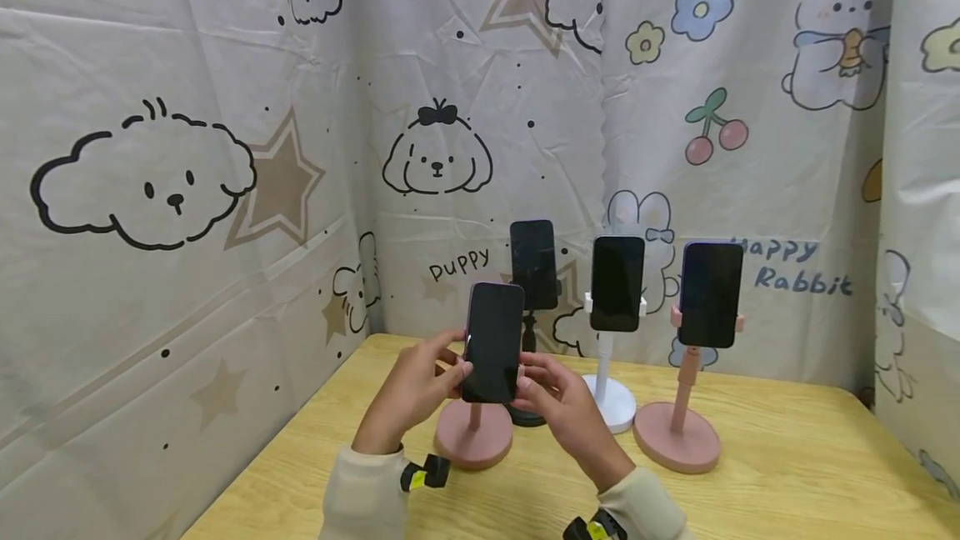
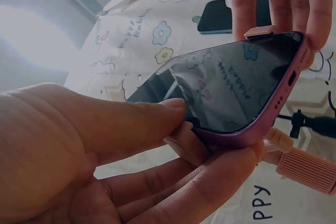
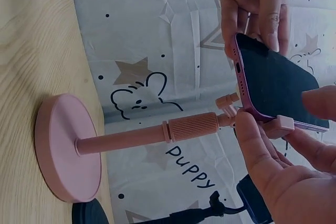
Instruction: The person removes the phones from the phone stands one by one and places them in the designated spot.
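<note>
A smartphone (image 1: 493,343) with a dark screen and purple-pink frame sits in the clamp (image 3: 281,125) of a pink phone stand (image 3: 126,141). My left hand (image 1: 414,388) grips it at the left edge: the thumb lies at the screen's edge by a clamp arm, the fingers behind, as the left wrist view (image 2: 131,150) shows. At the opposite edge my right hand (image 1: 558,407) holds the phone and clamp, its fingers behind the clamp arm and its thumb over the screen side. The stand's round base (image 1: 474,440) rests on the table. In the head view the phone hides the clamp.
Behind stands a black stand with a phone (image 1: 534,265). To the right are a white stand (image 1: 609,398) and another pink stand (image 1: 678,436), each bearing a dark phone. Printed curtains (image 1: 450,232) border the wooden table (image 1: 787,457) at the back and sides.
</note>
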{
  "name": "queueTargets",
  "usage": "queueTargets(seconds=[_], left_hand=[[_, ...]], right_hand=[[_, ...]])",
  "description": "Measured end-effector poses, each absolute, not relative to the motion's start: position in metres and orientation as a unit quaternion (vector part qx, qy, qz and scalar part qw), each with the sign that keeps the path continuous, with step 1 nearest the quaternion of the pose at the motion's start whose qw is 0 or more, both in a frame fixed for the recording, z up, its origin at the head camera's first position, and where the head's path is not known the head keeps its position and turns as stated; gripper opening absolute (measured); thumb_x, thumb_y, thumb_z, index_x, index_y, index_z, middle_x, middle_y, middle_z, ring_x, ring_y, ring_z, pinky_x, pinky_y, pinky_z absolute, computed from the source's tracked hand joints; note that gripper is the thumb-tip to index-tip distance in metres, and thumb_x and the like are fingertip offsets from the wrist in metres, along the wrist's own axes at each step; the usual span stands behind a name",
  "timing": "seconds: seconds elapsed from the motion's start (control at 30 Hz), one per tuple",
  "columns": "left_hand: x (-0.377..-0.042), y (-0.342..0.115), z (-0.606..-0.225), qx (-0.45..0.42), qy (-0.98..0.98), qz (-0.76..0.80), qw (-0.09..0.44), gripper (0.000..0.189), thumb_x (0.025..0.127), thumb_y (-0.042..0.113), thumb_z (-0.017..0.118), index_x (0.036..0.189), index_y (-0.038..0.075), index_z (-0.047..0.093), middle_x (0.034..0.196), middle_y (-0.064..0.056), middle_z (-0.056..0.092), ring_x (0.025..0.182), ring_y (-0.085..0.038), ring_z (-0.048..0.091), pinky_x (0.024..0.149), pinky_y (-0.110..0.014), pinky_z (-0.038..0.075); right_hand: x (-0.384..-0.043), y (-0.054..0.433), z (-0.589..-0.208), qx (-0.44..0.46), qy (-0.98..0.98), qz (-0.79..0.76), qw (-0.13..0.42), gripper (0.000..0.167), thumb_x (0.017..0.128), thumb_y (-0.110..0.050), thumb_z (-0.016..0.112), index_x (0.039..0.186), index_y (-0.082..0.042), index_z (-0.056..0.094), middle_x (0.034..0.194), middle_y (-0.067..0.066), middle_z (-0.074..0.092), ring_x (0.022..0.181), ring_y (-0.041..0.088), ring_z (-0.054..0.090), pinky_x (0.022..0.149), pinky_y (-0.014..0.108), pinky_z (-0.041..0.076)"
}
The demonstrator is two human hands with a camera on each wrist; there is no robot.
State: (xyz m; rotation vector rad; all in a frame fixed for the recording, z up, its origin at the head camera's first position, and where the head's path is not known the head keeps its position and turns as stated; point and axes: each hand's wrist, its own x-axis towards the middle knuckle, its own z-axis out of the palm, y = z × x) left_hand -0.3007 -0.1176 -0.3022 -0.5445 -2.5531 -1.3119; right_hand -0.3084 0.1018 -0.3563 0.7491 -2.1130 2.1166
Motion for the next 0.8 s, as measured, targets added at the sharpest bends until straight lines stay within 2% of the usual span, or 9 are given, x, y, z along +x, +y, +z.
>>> queueTargets(seconds=[0.13,0.4,0.8], left_hand=[[-0.298,-0.115,-0.3,-0.213,-0.866,-0.443,0.095,0.033,0.094,0.011,0.063,0.127,0.012,0.057,0.102,-0.014,0.066,0.071,-0.016,0.066,0.063,-0.031,0.057],[-0.291,-0.105,-0.298,-0.26,-0.854,-0.445,0.064,0.028,0.095,0.008,0.061,0.122,0.012,0.056,0.097,-0.011,0.066,0.072,-0.016,0.066,0.064,-0.03,0.058],[-0.282,-0.086,-0.299,-0.311,-0.844,-0.434,0.05,0.025,0.094,0.006,0.061,0.118,0.015,0.057,0.096,-0.008,0.067,0.07,-0.013,0.067,0.061,-0.026,0.056]], right_hand=[[-0.307,0.107,-0.359,0.242,-0.691,0.68,0.044,0.041,0.095,-0.015,0.062,0.131,0.001,0.051,0.119,0.024,0.056,0.106,0.033,0.063,0.084,0.035,0.055],[-0.302,0.12,-0.358,0.242,-0.709,0.66,0.059,0.032,0.09,-0.01,0.068,0.118,-0.001,0.055,0.106,0.021,0.058,0.089,0.028,0.068,0.076,0.037,0.057],[-0.28,0.147,-0.351,0.263,-0.742,0.614,0.059,0.034,0.089,-0.01,0.069,0.116,0.0,0.05,0.099,0.022,0.058,0.081,0.027,0.069,0.074,0.033,0.057]])
